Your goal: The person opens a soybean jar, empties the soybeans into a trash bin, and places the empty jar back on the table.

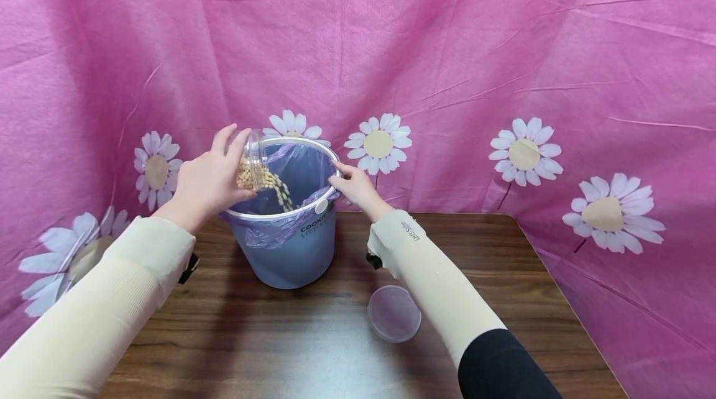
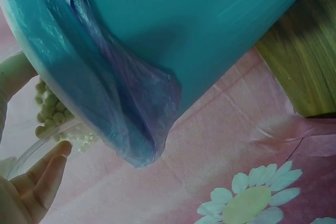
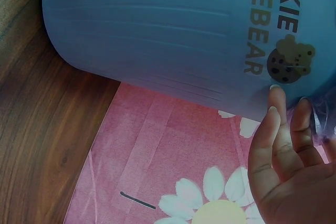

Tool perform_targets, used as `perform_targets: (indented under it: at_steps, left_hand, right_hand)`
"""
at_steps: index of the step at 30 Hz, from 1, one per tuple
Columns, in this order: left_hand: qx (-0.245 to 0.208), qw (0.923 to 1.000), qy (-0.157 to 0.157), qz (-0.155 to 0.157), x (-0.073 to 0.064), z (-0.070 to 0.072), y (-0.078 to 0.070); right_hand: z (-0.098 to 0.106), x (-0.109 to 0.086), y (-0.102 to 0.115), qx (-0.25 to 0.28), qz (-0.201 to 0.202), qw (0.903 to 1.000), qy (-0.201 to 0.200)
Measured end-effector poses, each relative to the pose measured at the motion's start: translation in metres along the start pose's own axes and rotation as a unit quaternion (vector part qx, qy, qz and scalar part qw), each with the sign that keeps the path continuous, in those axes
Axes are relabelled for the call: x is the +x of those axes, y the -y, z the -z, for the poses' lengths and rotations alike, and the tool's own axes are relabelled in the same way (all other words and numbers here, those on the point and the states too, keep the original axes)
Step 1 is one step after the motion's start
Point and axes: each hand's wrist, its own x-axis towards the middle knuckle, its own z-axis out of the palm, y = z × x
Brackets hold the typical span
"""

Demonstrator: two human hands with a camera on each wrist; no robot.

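My left hand (image 1: pixel 207 181) grips a clear plastic jar (image 1: pixel 256 156), tipped on its side over the left rim of a blue trash can (image 1: pixel 291 256). Pale yellow soybean-like beans (image 1: pixel 276 186) stream out of its mouth into the can. In the left wrist view, beans (image 2: pixel 52 109) show through the jar near the fingertips (image 2: pixel 63 148). A translucent purple bag (image 1: pixel 302 166) lines the can and folds over its white rim (image 1: pixel 279 217). On the can's right side, my right hand (image 1: pixel 355 186) pinches the rim and bag edge between thumb and fingers.
A round translucent lid (image 1: pixel 394 314) lies on the brown wooden table (image 1: pixel 313 349), below the right forearm. Behind and beside the table hangs a pink cloth (image 1: pixel 447 45) printed with white daisies. The table's right edge slants toward the front.
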Motion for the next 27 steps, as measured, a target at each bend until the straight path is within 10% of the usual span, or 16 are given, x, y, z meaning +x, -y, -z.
perform_targets:
  at_steps: [27]
  left_hand:
    - [0.032, 0.9979, -0.043, -0.036, 0.0023, 0.0005, -0.0032]
  right_hand:
    - [0.0003, -0.0014, 0.0014, 0.002, -0.004, 1.0000, -0.001]
